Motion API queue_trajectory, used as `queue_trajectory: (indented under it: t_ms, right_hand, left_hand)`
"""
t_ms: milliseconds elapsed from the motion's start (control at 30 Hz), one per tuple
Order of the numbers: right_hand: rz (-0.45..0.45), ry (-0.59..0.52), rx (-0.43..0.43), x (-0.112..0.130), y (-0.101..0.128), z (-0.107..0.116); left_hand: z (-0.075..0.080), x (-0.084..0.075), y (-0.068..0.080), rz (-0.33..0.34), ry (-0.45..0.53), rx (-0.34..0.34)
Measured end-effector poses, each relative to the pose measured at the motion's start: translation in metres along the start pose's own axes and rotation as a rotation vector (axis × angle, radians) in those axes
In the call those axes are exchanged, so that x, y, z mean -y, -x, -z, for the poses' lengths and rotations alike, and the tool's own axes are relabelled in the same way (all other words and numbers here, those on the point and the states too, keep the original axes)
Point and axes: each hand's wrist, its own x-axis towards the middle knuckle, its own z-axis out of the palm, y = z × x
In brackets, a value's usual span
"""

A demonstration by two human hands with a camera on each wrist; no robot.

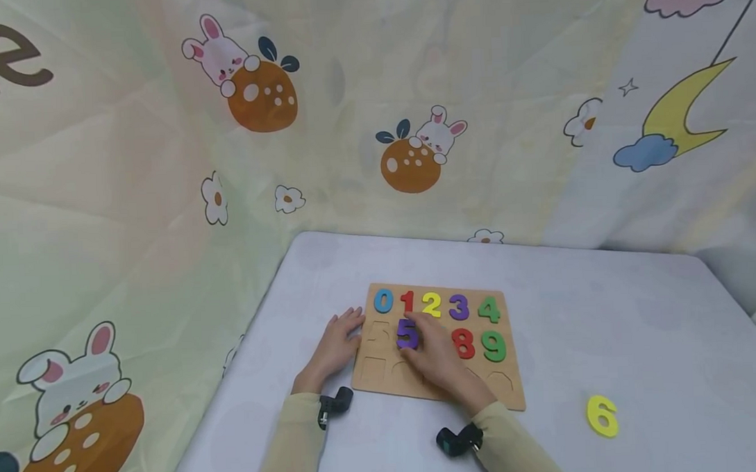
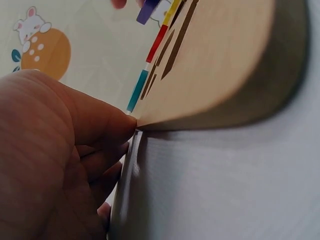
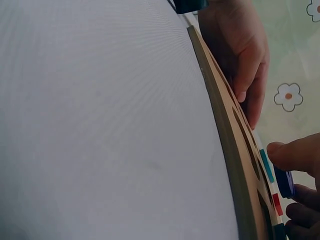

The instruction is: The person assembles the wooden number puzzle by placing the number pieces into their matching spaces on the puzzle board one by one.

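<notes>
**Purple 5 held over the number board**

A white desk [image 1: 606,311] is backed by a cartoon-printed cloth [image 1: 163,167]. A wooden number board [image 1: 442,386] is steadied at its left edge by the left hand [image 1: 334,345], whose grip is released, the fingers laid straight against the edge. The purple 5 [image 1: 407,334] is pinched in the grip of the right hand [image 1: 441,362], just over the board's second row. A yellow 6 [image 1: 602,416] lies well to the right of that hand. The 5 could probably jam askew if pressed tilted, and the board could slide if the left hand slackens.
</notes>
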Motion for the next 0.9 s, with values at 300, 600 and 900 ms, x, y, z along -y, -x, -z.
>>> queue_trajectory:
  t_ms: [300,600,900]
  right_hand:
    - [0.026,0.02,0.036,0.008,-0.004,-0.013]
    - [-0.022,0.027,0.085,0.019,-0.007,-0.028]
    - [-0.011,0.075,0.036,0.02,-0.013,-0.036]
  left_hand:
    - [0.0,0.002,-0.001,-0.031,0.001,0.006]
    - [0.003,0.002,0.001,-0.068,0.001,0.001]
    - [0.003,0.002,0.001,-0.09,0.008,-0.007]
